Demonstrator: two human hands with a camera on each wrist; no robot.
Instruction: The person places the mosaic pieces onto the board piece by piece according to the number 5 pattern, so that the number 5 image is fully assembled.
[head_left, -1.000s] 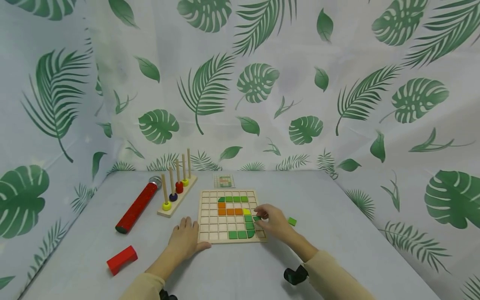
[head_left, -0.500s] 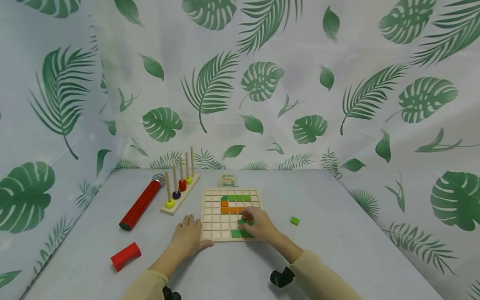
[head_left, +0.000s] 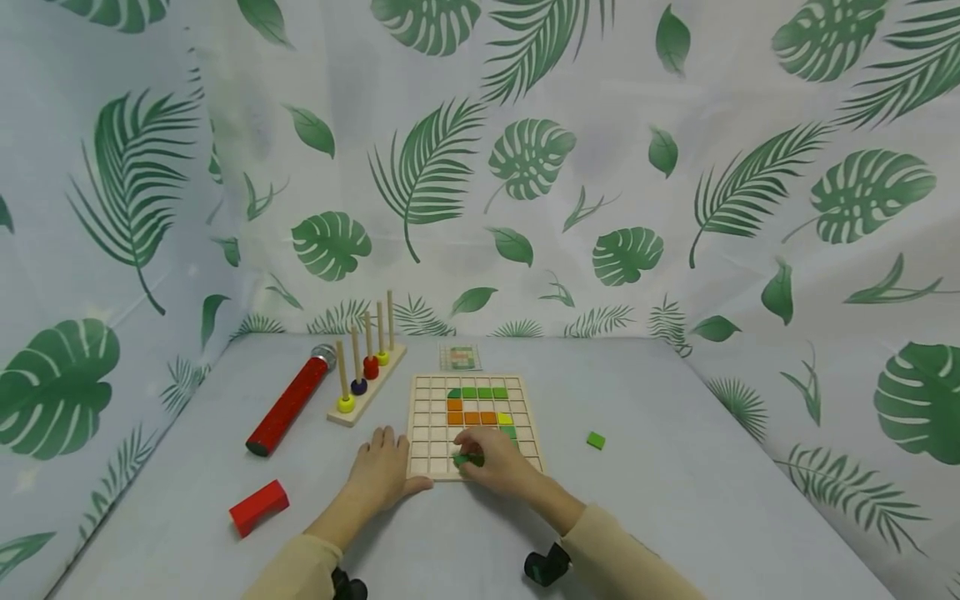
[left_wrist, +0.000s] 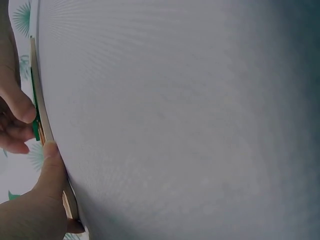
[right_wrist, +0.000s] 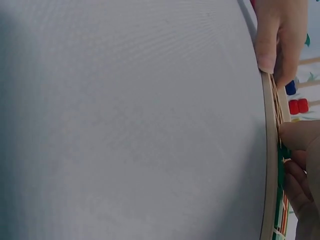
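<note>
My right hand (head_left: 501, 463) is over the front rows of a wooden grid board (head_left: 429, 421) and pinches a green tile (head_left: 459, 459) between thumb and fingers. In the left wrist view, that green tile (left_wrist: 36, 131) shows just at the board's surface; whether it sits in a cell I cannot tell. My left hand (head_left: 381, 468) lies along the board's left edge with fingers stretched out, its thumb against the front corner. Green tiles (head_left: 486, 392), orange tiles (head_left: 471, 417) and a yellow tile (head_left: 506, 419) lie in the grid, some hidden behind the right hand.
One loose green tile (head_left: 596, 440) lies right of the board. A small pattern card (head_left: 460, 357) is behind it. To the left stand a peg rack with coloured beads (head_left: 359, 387), a red tube with a silver end (head_left: 291, 403) and a red block (head_left: 258, 507).
My right hand, pinching a green tile, has moved left and toward the front of the board, from its right side to the bottom row. My left hand stays at the left edge.
</note>
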